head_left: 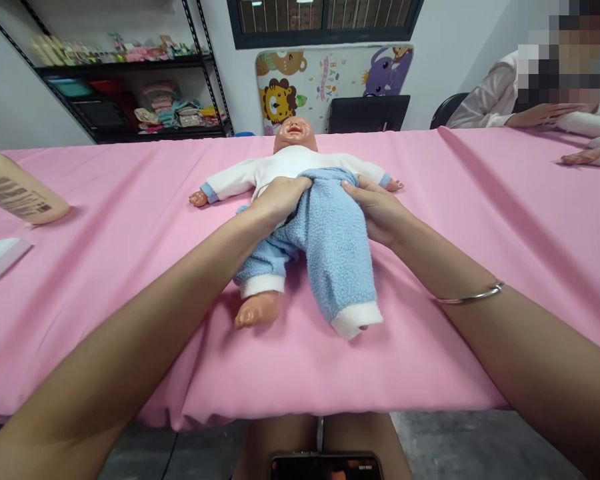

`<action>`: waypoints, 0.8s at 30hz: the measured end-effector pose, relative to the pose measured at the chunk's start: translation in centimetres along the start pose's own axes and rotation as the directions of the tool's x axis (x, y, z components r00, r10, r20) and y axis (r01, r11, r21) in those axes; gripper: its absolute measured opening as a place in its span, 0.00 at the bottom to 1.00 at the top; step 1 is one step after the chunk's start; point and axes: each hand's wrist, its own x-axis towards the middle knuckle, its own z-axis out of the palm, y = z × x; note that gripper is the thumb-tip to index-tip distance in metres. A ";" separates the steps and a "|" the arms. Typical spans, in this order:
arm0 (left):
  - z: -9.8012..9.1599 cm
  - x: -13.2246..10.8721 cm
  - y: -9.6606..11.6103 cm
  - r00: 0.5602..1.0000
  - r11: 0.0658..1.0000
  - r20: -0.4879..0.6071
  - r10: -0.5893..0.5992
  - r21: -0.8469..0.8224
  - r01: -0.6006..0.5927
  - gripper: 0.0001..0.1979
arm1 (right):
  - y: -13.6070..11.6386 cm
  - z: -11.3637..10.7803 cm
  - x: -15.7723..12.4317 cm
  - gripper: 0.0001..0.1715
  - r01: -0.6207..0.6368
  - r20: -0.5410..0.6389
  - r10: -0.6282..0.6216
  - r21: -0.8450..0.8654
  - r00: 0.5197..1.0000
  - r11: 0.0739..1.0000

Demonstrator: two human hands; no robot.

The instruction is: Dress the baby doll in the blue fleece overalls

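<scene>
A baby doll (295,135) lies on its back on the pink-covered table, its head toward the far edge. It wears a white top (237,177) with blue cuffs and fluffy blue trousers (336,243) with white ankle bands. My left hand (281,200) is closed on the trousers' waistband near the middle of the doll's belly. On the other side, my right hand (377,208) pinches the waistband at the doll's hip, thumb on top. One bare foot (257,309) sticks out of the left trouser leg; the other foot is almost hidden inside its cuff.
A beige bottle (23,190) and a white box-like object (0,260) lie at the left on the pink cloth (130,267). Another person's sleeve (490,93) and a second doll's hand (581,157) show at the far right. Shelves (125,67) stand behind.
</scene>
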 end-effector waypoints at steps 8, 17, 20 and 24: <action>-0.2 -0.6 0.8 0.989 0.997 0.128 0.068 -0.056 -0.061 0.17 | 0.4 -0.5 0.7 0.20 0.131 -0.068 -0.144 -0.162 0.987 0.978; -0.1 -2.1 1.8 0.940 0.985 0.317 0.125 -0.152 -0.080 0.27 | 1.8 -0.5 1.3 0.18 0.369 -0.115 -0.462 -0.447 0.880 0.815; -0.1 -1.7 1.6 0.941 0.981 0.329 0.084 -0.191 -0.021 0.19 | 1.4 -0.9 1.4 0.18 0.382 -0.126 -0.497 -0.488 0.859 0.785; -0.5 -1.6 1.8 0.931 0.985 0.360 0.060 -0.172 0.003 0.11 | 1.2 -1.4 1.8 0.20 0.345 -0.115 -0.437 -0.449 0.892 0.824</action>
